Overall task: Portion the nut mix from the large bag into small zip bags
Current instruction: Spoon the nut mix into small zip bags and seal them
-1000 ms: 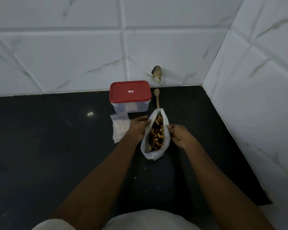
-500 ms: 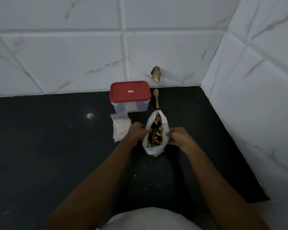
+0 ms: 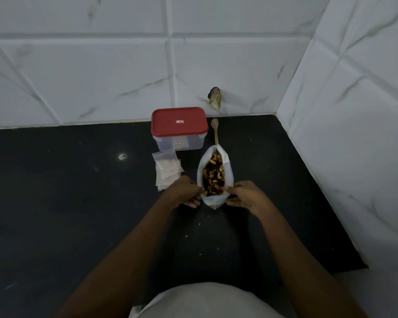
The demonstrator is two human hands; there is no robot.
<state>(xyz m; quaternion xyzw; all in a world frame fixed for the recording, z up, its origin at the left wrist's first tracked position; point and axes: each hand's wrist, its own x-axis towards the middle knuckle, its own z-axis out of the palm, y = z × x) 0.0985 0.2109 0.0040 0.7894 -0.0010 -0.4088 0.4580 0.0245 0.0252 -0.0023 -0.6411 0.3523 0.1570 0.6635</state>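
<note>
Black counter (image 3: 55, 203) in a white-tiled corner, and both hands have slid to the near end of the large bag (image 3: 229, 173) since half a second ago. The left hand (image 3: 185, 191) pinches its left rim and the right hand (image 3: 244, 195) its right rim. The mouth is spread wider, with the nut mix (image 3: 213, 175) on show inside. The small zip bags (image 3: 167, 171) lie stacked just left of it. Behind them stands a red-lidded box (image 3: 179, 121), closed, contents unreadable. A wooden spoon (image 3: 215, 131) lies beside it.
</note>
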